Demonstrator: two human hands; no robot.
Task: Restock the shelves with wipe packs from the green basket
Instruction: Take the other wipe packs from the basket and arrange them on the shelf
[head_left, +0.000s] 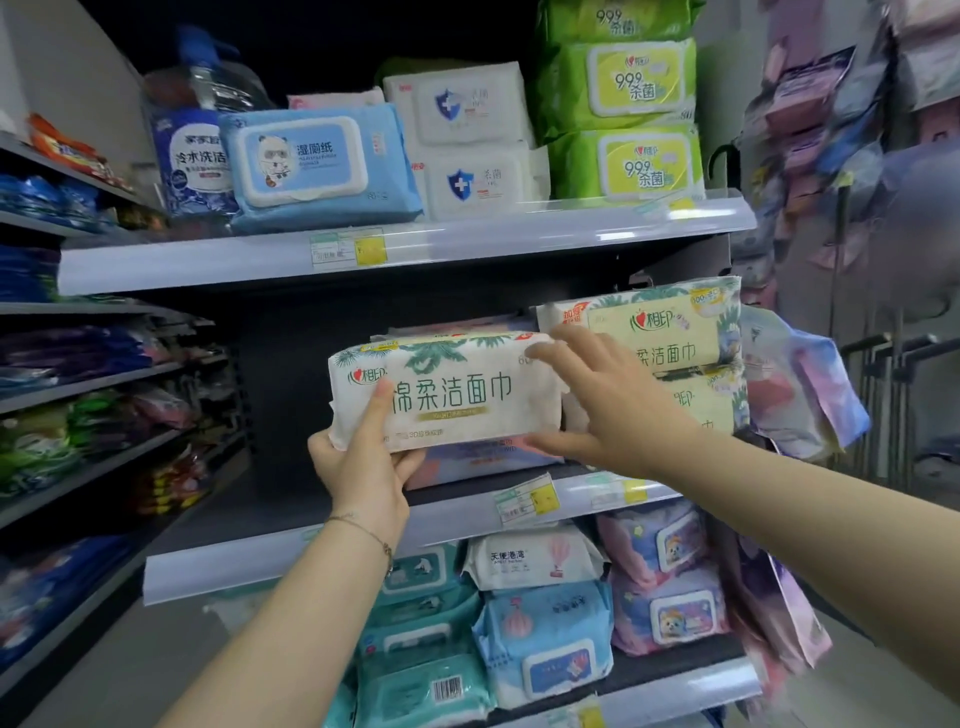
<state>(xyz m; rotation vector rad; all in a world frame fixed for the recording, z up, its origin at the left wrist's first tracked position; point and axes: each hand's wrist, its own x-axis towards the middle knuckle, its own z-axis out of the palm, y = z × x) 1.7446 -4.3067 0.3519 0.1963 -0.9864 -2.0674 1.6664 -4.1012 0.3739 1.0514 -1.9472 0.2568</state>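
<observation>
Head view, mid-frame: left hand (363, 467) grips the lower left corner of the white wipe pack (457, 395). Right hand (608, 405) pinches its right end.

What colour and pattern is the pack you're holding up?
The soft white wipe pack has green palm-leaf print along its top; head view.

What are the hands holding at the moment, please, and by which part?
A white leaf-printed wipe pack: the left hand grips its lower left corner, thumb on the front, and the right hand clasps its right end.
</observation>
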